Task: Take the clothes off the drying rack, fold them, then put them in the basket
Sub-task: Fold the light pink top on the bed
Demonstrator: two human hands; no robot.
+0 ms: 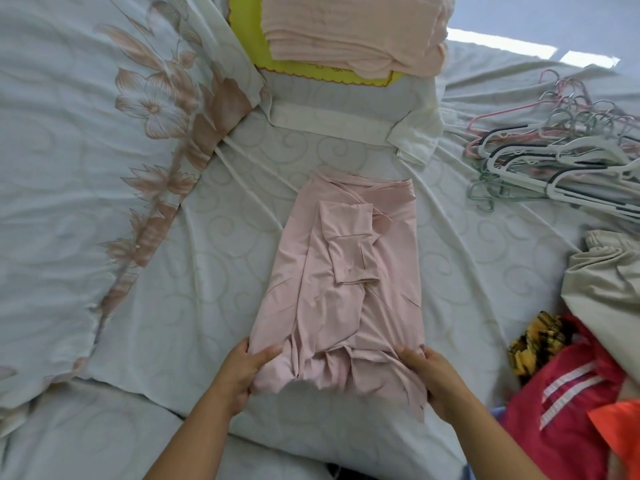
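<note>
A pale pink shirt point(343, 271) lies lengthwise on the bed, its sides and sleeves folded inward into a narrow strip. My left hand point(246, 372) grips its near left corner, thumb on top of the cloth. My right hand point(429, 375) grips the near right corner the same way. The near hem is bunched and slightly lifted between both hands. No drying rack or basket is in view.
A folded peach cloth point(353, 32) lies on a yellow pillow point(246, 36) at the far end. A heap of hangers point(561, 147) sits at the right. Unfolded clothes, beige point(602, 282), red point(561, 420) and yellow plaid point(536, 341), pile at the near right. The floral bedsheet point(104, 168) covers the bed.
</note>
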